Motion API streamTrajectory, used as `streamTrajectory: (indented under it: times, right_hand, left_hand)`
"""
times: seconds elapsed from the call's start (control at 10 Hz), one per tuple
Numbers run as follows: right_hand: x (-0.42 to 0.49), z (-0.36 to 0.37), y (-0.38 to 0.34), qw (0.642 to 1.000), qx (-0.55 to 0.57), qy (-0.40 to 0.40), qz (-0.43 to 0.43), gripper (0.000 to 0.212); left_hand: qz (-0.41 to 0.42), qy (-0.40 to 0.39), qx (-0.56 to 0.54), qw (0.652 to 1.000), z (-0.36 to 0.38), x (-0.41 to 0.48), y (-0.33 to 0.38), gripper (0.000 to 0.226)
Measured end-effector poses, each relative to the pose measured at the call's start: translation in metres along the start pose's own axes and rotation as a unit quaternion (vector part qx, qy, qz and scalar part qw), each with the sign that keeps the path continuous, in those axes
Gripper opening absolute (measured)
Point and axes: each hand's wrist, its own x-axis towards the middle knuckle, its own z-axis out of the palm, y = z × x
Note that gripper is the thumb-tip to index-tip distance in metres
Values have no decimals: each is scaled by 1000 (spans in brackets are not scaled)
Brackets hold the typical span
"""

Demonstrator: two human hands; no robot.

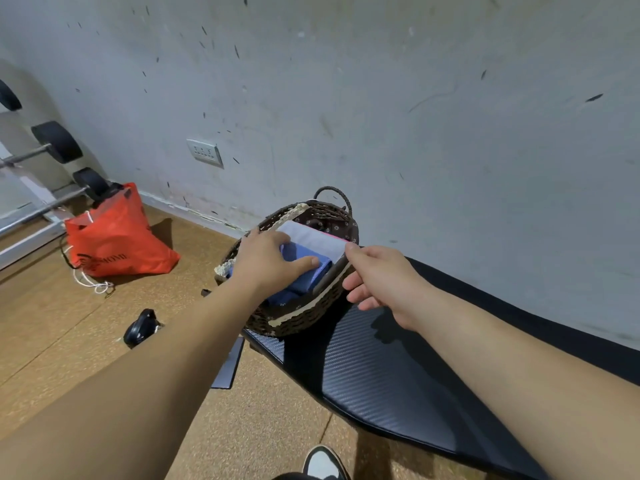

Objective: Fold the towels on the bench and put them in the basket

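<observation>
Black padded bench with a ribbed, carbon-look cover runs along the wall, and the stretch of it I can see carries no loose towel. At its far end sits the dark brown woven wicker basket with pale lace trim, already holding a folded blue towel, a folded pale grey-white towel behind it and a sliver of pink cloth at the back. My left hand lies flat on the blue towel, fingers straight, pressing it down. My right hand steadies the basket at its near rim, thumb on top and fingers curled outside. I judge the task nearly finished: only settling this last towel remains, unless more lie out of view. Barbell weights stand on the left, an orange plastic bag on the cork floor, a small black object nearer me. None of them blocks my reach.
</observation>
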Motion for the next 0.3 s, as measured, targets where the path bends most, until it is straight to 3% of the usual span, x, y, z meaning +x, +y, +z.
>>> streamTrajectory:
  times: [0.1,0.3]
  right_hand:
    - [-21,-21,-3,1000,-17,3,-12,36]
    - [-78,-84,21,995,-47,76,-45,34]
  left_hand:
    - [47,65,-95,992,2,-30,24,62]
    - [86,65,-248,963,28,-90,101,53]
